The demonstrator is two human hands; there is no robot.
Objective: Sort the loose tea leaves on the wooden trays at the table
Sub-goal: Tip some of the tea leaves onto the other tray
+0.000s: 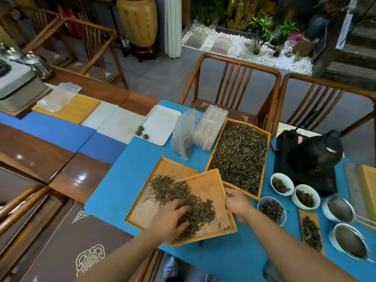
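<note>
Two shallow wooden trays overlap on the blue mat. The upper tray (211,188) lies tilted across the lower tray (168,169). A band of dark loose tea leaves (175,190) runs across both. My left hand (171,219) rests palm down on the leaves at the upper tray's near left, fingers spread. My right hand (237,202) grips the right rim of the upper tray. Behind them a long wooden tray (240,153) is full of tea leaves.
Three white cups of tea (281,184) and two metal strainers (350,241) stand at the right, beside a narrow wooden scoop with leaves (311,233). A black kettle stove (311,159), a plastic bag (184,135), a clear blister tray (209,127) and a white tray (160,123) lie beyond.
</note>
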